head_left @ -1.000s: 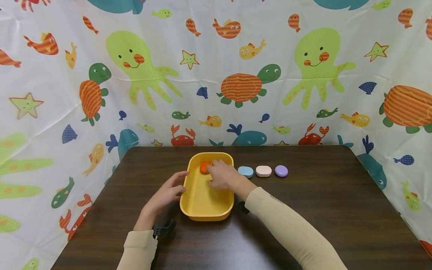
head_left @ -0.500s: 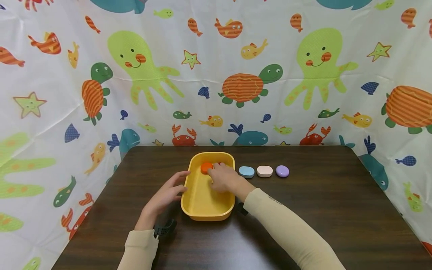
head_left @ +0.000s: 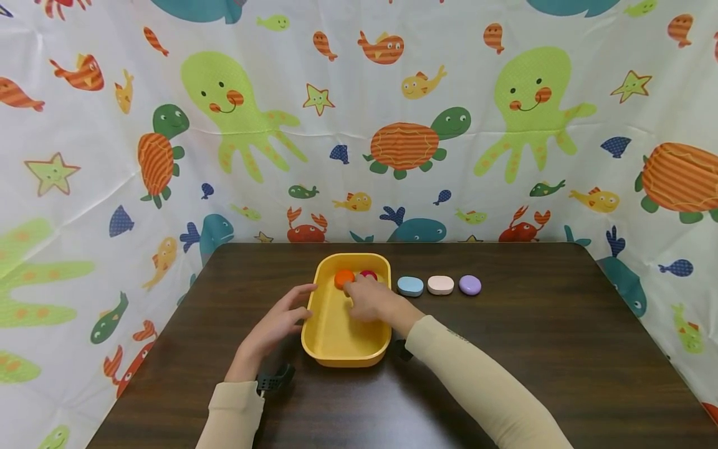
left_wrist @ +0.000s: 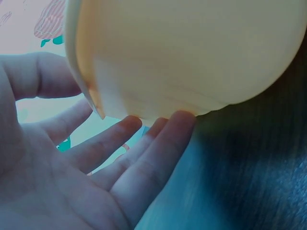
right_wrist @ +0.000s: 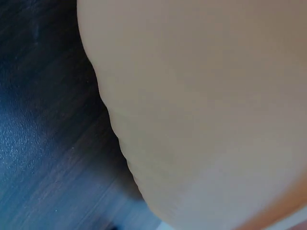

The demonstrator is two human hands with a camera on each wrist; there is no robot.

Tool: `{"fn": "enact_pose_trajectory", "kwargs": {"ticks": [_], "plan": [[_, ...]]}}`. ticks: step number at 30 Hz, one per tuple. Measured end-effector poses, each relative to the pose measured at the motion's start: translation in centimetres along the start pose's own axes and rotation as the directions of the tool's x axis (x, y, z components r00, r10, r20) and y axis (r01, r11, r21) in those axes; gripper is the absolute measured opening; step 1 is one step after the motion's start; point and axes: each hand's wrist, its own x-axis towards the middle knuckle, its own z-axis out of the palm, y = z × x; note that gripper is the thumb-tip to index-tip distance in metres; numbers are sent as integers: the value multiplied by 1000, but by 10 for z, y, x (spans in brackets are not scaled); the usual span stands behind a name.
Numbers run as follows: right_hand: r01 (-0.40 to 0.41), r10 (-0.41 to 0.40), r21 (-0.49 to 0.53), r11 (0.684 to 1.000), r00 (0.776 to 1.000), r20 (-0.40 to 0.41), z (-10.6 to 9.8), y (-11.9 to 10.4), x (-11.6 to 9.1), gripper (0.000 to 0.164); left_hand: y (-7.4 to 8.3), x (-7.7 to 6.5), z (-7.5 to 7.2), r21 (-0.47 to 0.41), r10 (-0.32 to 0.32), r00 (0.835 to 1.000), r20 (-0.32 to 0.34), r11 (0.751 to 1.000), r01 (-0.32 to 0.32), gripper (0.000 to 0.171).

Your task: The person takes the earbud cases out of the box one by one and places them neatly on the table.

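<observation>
A yellow plastic tray stands on the table. My left hand is at its left side; in the left wrist view the fingers spread against the tray's outer wall. Inside the tray, an orange round piece lies near the far left corner, and a magenta piece shows partly beyond my right hand. That hand reaches down into the tray over the right wall, fingers bent downward. Its fingertips and whatever may be between them are hidden. The right wrist view shows only the tray's outside.
Right of the tray, a blue oval piece, a pale pink oval piece and a purple round piece lie in a row on the dark wooden table. A sea-animal curtain hangs behind and at the sides.
My right hand has shifted slightly toward me inside the tray, uncovering more of the orange piece and bringing the magenta one into sight. The left hand stays at the tray's side.
</observation>
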Motion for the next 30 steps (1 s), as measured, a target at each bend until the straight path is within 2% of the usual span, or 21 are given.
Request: {"fn": "enact_pose_trajectory", "kwargs": {"ticks": [3,10,23,30], "plan": [[11,-11,10,1000,1000,12,1,0,-1,38,0,0,1,2,3,1000,-6,1000,-3,60],[32,-30,-45,998,999,45,6,-1,-2,35,1,1,2,0,10,1000,-1,1000,-10,59],[49,-48,-98,994,999,19,12,-7,-2,42,-1,2,0,-3,5,1000,2,1000,-5,59],[71,-72,-73,995,997,-18,14,-9,-4,42,-2,1,0,-4,7,1000,-1,1000,-7,59]]}}
